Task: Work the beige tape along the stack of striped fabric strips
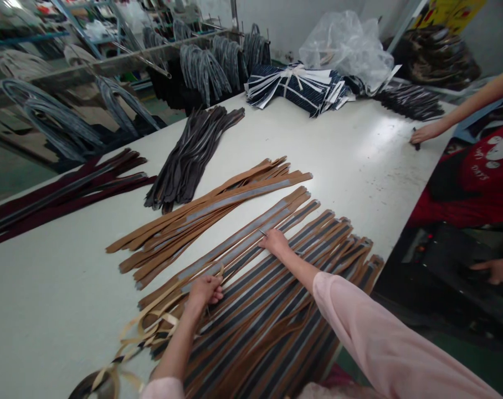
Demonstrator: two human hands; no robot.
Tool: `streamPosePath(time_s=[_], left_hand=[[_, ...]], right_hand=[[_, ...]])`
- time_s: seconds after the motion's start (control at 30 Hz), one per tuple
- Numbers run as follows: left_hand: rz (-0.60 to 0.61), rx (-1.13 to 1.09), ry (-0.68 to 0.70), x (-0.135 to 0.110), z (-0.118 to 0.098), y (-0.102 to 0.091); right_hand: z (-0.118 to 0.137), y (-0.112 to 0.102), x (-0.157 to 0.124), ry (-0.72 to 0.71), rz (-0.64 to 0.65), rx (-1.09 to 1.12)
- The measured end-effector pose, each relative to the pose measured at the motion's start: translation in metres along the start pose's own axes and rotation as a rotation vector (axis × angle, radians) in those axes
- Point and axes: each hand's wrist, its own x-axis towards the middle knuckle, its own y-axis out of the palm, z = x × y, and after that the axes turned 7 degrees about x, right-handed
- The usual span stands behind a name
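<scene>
Long brown fabric strips (251, 310) with dark and grey bands lie side by side in front of me. Pinched in my left hand (205, 292) is a narrow beige tape (160, 299), which runs in loose loops toward the lower left. My right hand (275, 244) rests over the upper strips, its fingers closed on a slim metallic pointed tool (262, 233) whose kind I cannot make out. Just beyond the hands, a brown strip with a grey band (235, 238) lies flat. A dark tape roll (96, 385) shows partly at the lower edge.
Behind lie brown strips (218, 205), dark grey strips (193, 149) and maroon strips (68, 194). A tied navy-and-white bundle (301, 88) sits at the back beside a clear plastic bag (347, 47). At right, another person's hand (428, 132) holds a small dark object on the table.
</scene>
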Motion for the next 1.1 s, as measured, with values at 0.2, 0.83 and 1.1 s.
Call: streamPosePath(time_s=[0.2,0.83,1.1], left_hand=[[-0.134,0.035,-0.096,-0.021,0.051,-0.033],[-0.262,0.379,-0.051,-0.017,0.069,-0.037],[-0.309,0.461,0.045,-0.022,0.071,-0.038]], right_hand=[[0.001,0.004,-0.001,-0.016,0.004,-0.049],[0.013,0.003,-0.023,-0.045,-0.031,-0.221],[0.094,0.080,-0.079,-0.350,0.192,-0.219]])
